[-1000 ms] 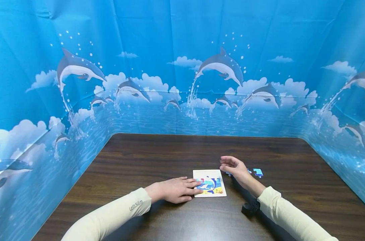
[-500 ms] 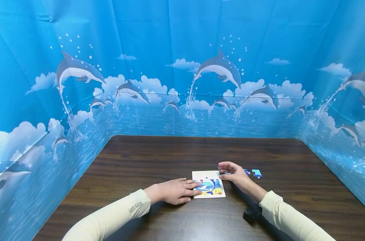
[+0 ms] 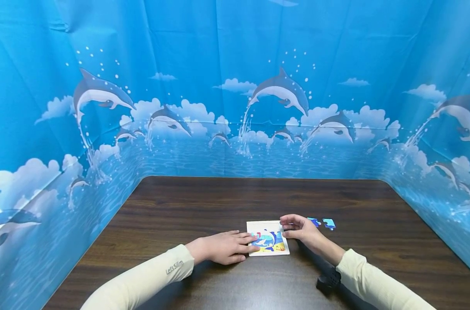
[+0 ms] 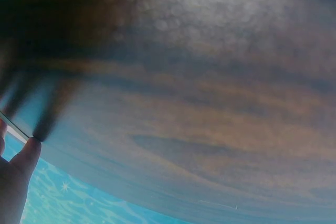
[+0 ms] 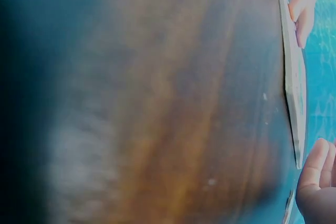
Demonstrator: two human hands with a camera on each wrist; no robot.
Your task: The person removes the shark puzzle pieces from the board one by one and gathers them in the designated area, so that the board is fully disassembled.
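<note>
A small white-framed jigsaw board with a dolphin picture lies on the dark wooden table. My left hand rests flat at its left side, with straight fingertips on the picture. At the board's upper right corner is my right hand, fingers bent and thumb held apart from them; whether a piece is between them is hidden. Just beyond that hand lie a blue jigsaw piece and a light blue jigsaw piece. The right wrist view shows the board's edge and my right thumb close to it.
The brown wood-grain table spreads around the board. A blue curtain printed with dolphins encloses the back and sides. Below the right wrist sits a dark object, perhaps a wrist camera. Both wrist views are largely blurred tabletop.
My right hand has come down and nearer to me, onto the board's upper right edge. A jigsaw piece seen beneath it earlier is now hidden. My left hand stays put.
</note>
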